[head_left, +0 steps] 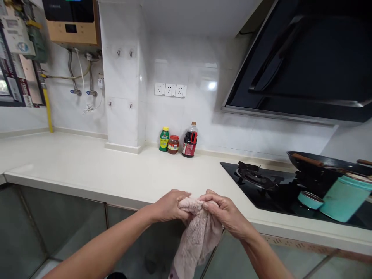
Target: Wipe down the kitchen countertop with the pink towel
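A pale pink, fluffy cloth (pixel 193 236) hangs bunched from both hands in front of the counter's front edge. My left hand (pixel 173 206) is closed round its upper left part, thumb and fingers gripping the fabric. On the other side, my right hand (pixel 225 212) pinches the top right of the cloth, with the fingertips near the left hand's. The cloth's lower end drops past the cabinet doors and leaves the bottom of the view. Behind the hands lies the white countertop (pixel 116 170).
Against the wall stand a green bottle (pixel 164 139), a red-lidded jar (pixel 173 145) and a dark sauce bottle (pixel 189 141). At right, a black gas stove (pixel 279 201) carries a wok (pixel 328 164), a turquoise canister (pixel 345 197) and its small turquoise lid-like piece (pixel 310 200). A range hood (pixel 305 66) overhangs it.
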A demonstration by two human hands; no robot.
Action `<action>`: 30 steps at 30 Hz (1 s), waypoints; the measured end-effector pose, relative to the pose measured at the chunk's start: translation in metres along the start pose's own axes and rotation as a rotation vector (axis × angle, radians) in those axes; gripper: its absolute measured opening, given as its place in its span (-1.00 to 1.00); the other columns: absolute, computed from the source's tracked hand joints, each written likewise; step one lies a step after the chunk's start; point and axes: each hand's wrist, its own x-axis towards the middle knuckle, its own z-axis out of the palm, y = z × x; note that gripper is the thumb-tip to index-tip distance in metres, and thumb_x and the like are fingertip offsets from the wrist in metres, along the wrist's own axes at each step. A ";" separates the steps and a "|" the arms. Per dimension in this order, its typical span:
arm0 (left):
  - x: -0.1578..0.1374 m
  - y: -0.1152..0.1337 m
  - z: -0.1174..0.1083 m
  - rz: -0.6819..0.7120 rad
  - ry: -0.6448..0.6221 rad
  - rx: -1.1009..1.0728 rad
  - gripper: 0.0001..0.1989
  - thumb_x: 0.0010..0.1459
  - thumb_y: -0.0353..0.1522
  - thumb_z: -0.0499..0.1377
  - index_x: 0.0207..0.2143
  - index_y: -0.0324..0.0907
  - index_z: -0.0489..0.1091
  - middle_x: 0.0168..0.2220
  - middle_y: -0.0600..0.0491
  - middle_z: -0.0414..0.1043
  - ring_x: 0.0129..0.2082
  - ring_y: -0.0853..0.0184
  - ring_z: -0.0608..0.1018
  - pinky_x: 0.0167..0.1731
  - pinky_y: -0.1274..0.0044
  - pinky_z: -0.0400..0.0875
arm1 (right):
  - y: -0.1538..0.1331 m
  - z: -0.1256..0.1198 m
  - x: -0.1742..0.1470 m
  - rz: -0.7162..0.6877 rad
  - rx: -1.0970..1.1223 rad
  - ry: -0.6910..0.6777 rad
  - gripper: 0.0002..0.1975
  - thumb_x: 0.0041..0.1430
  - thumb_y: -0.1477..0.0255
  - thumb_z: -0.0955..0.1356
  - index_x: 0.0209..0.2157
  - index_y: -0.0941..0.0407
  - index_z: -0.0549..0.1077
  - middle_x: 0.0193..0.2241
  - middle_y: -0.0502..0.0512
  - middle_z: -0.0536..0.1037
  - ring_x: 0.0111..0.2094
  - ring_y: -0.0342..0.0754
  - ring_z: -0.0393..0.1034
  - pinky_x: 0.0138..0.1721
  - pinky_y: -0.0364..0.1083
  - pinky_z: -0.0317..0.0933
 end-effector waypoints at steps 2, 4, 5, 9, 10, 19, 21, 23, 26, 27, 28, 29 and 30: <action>-0.011 0.007 -0.012 -0.107 0.050 -0.176 -0.79 -0.12 -0.33 0.19 -0.36 -0.17 0.32 -0.39 0.14 0.39 -0.33 0.29 0.46 -0.33 0.53 0.30 | -0.009 -0.009 0.001 0.046 -0.011 -0.008 -0.58 0.23 0.10 0.38 0.03 0.01 0.47 -0.34 -0.04 0.32 -0.34 -0.07 0.26 -0.30 -0.14 0.14; -0.023 0.013 -0.028 -0.157 0.120 -0.244 -0.76 -0.17 -0.36 0.15 -0.35 -0.15 0.26 -0.43 0.19 0.30 -0.40 0.37 0.39 -0.42 0.58 0.24 | -0.013 -0.018 0.003 0.129 -0.067 -0.065 -0.44 0.19 0.12 0.41 0.18 0.00 0.36 -0.30 -0.04 0.33 -0.33 -0.07 0.26 -0.31 -0.14 0.14; -0.029 0.016 -0.036 -0.167 0.134 -0.227 -0.73 -0.19 -0.37 0.16 -0.33 -0.15 0.25 -0.42 0.20 0.29 -0.40 0.38 0.37 -0.42 0.59 0.23 | -0.013 -0.021 0.003 0.180 -0.099 -0.121 -0.42 0.17 0.13 0.41 0.19 0.00 0.35 -0.26 -0.02 0.36 -0.30 -0.06 0.28 -0.27 -0.13 0.15; -0.057 0.031 -0.061 -0.250 -0.109 0.078 -0.63 -0.18 -0.30 0.28 -0.25 -0.12 0.35 -0.35 0.16 0.40 -0.33 0.30 0.43 -0.40 0.57 0.24 | -0.010 -0.025 0.002 0.290 -0.233 -0.405 -0.60 0.13 0.21 0.41 -0.01 0.03 0.49 -0.14 0.05 0.45 -0.12 0.06 0.33 -0.12 -0.08 0.16; -0.065 0.035 -0.066 -0.286 -0.216 0.172 -0.66 -0.18 -0.28 0.30 -0.28 -0.11 0.38 -0.38 0.15 0.41 -0.35 0.28 0.44 -0.42 0.56 0.23 | -0.011 -0.025 0.000 0.293 -0.281 -0.448 -0.68 0.12 0.24 0.40 -0.09 0.04 0.51 -0.17 0.05 0.47 -0.14 0.06 0.34 -0.14 -0.08 0.16; -0.104 0.044 -0.103 -0.482 -0.393 0.348 -0.84 -0.14 -0.27 0.24 -0.45 -0.11 0.42 -0.51 0.16 0.42 -0.47 0.31 0.42 -0.53 0.58 0.17 | -0.034 -0.046 0.001 0.191 -0.438 -0.455 -0.82 0.18 0.32 0.33 -0.41 0.07 0.25 -0.41 -0.05 0.30 -0.37 -0.07 0.20 -0.39 -0.14 0.03; -0.097 0.043 -0.119 -0.464 -0.341 0.344 -0.84 -0.15 -0.27 0.24 -0.47 -0.13 0.40 -0.50 0.17 0.42 -0.47 0.33 0.42 -0.53 0.60 0.18 | -0.035 -0.063 0.015 0.174 -0.492 -0.402 -0.74 0.23 0.23 0.29 -0.44 0.06 0.22 -0.48 -0.08 0.24 -0.42 -0.08 0.17 -0.43 -0.14 -0.02; -0.083 0.040 -0.140 -0.461 -0.271 0.348 -0.82 -0.13 -0.25 0.24 -0.50 -0.14 0.35 -0.53 0.17 0.38 -0.51 0.35 0.40 -0.55 0.60 0.18 | -0.035 -0.082 0.035 0.125 -0.596 -0.279 -0.68 0.25 0.13 0.26 -0.44 0.06 0.24 -0.49 -0.07 0.27 -0.43 -0.07 0.19 -0.43 -0.13 -0.02; -0.048 0.037 -0.177 -0.439 -0.101 0.283 -0.77 -0.07 -0.19 0.21 -0.44 -0.14 0.33 -0.53 0.17 0.33 -0.56 0.36 0.40 -0.59 0.58 0.21 | -0.036 -0.108 0.074 0.030 -0.752 -0.012 -0.66 0.20 0.08 0.25 -0.45 0.06 0.30 -0.51 -0.06 0.34 -0.45 -0.06 0.23 -0.45 -0.13 -0.01; -0.034 0.038 -0.190 -0.420 -0.021 0.255 -0.75 -0.06 -0.18 0.21 -0.41 -0.14 0.33 -0.53 0.17 0.33 -0.56 0.36 0.39 -0.59 0.58 0.22 | -0.038 -0.116 0.088 0.002 -0.785 0.088 -0.67 0.17 0.09 0.26 -0.46 0.06 0.31 -0.53 -0.06 0.34 -0.46 -0.06 0.24 -0.46 -0.13 -0.01; -0.020 0.039 -0.202 -0.397 0.063 0.236 -0.73 -0.06 -0.17 0.22 -0.39 -0.15 0.33 -0.52 0.16 0.32 -0.55 0.37 0.39 -0.58 0.57 0.23 | -0.041 -0.123 0.103 -0.023 -0.810 0.186 -0.69 0.15 0.11 0.27 -0.47 0.06 0.32 -0.55 -0.07 0.34 -0.48 -0.06 0.24 -0.47 -0.13 -0.01; -0.005 0.042 -0.214 -0.372 0.146 0.232 -0.72 -0.07 -0.17 0.23 -0.38 -0.15 0.32 -0.52 0.16 0.32 -0.53 0.36 0.39 -0.56 0.57 0.25 | -0.045 -0.130 0.118 -0.041 -0.829 0.283 -0.72 0.14 0.14 0.27 -0.46 0.05 0.33 -0.56 -0.06 0.34 -0.48 -0.06 0.24 -0.47 -0.13 -0.01; 0.008 0.046 -0.224 -0.351 0.221 0.239 -0.72 -0.08 -0.18 0.23 -0.37 -0.15 0.31 -0.51 0.16 0.31 -0.51 0.36 0.40 -0.54 0.57 0.26 | -0.050 -0.135 0.132 -0.054 -0.844 0.371 -0.76 0.14 0.17 0.27 -0.44 0.05 0.36 -0.55 -0.06 0.35 -0.47 -0.05 0.26 -0.46 -0.12 0.00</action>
